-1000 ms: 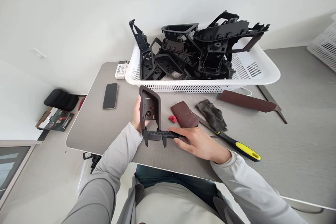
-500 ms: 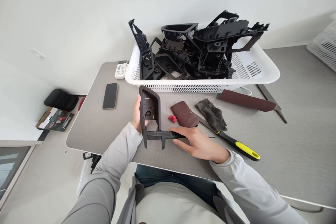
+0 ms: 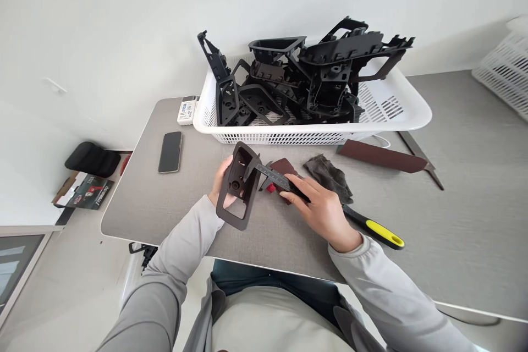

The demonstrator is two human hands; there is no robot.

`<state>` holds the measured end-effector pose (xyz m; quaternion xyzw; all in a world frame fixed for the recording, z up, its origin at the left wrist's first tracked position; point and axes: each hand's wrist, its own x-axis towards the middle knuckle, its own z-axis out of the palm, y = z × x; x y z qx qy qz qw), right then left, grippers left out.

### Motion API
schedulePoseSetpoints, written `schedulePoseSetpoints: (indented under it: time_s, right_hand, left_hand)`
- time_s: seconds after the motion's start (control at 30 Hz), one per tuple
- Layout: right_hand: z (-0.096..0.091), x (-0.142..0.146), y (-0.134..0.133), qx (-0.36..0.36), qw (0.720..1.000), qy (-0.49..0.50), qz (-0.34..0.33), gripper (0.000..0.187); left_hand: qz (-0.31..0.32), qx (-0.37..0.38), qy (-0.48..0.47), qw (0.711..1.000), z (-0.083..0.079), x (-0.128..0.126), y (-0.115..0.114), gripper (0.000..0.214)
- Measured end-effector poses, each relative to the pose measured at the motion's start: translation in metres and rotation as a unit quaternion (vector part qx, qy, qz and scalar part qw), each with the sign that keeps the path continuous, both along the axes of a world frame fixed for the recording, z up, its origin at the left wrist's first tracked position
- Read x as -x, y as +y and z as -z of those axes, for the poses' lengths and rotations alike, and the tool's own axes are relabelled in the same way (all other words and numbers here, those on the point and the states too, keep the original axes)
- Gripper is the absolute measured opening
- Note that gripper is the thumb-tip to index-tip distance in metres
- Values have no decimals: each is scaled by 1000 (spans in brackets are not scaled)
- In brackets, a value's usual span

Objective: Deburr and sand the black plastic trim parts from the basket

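My left hand (image 3: 218, 180) grips a black plastic frame-like part (image 3: 251, 198) from its left side, with the hollow face turned toward me. In my right hand (image 3: 324, 212) is a dark caliper (image 3: 272, 176), pointing up and left. Its jaws stand apart, one inside the frame's opening and the other outside, astride the right wall; whether they touch it I cannot tell. Beneath the caliper lie a brown sandpaper piece (image 3: 284, 166) and a small red object (image 3: 271, 188), both partly covered. A dark crumpled cloth (image 3: 329, 177) is just beyond my right hand.
Behind my hands, a white basket (image 3: 412, 115) holds several black plastic parts (image 3: 330, 85). A yellow-and-black handled tool (image 3: 379, 231) lies right, near a file wrapped in brown sandpaper (image 3: 383, 156). On the left are a phone (image 3: 170, 152) and a small white box (image 3: 187, 111).
The frame has tilted, its lower end swinging toward me. My right hand has swung the caliper's jaws up from the lower end to the right wall.
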<state>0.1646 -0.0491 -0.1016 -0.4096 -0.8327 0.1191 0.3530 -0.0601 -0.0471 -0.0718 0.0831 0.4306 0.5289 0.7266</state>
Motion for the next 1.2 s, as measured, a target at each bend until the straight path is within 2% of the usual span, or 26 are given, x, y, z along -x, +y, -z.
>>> schedulePoseSetpoints:
  time_s: [0.17,0.53,0.77,1.0,1.2]
  right_hand:
    - [-4,4,-2,-22,1000,4,-10,31]
    - [3,2,-5,-33,998,-39,24,44]
    - [-2,5,-4,-28,999,-42,-6,41]
    - [2,4,-7,-6,999,-49,-4,44]
    - [2,3,-8,-21,999,-48,-2,46]
  left_hand:
    - [15,1,-2,1000,1,1,0,39]
    - [16,4,-27,999,2,-1,2,40]
    - [6,12,-11,1000,4,0,1,38]
    - [-3,13,-28,1000,1,-2,3,40]
    - [-2,16,-17,1000,-4,-4,2,41]
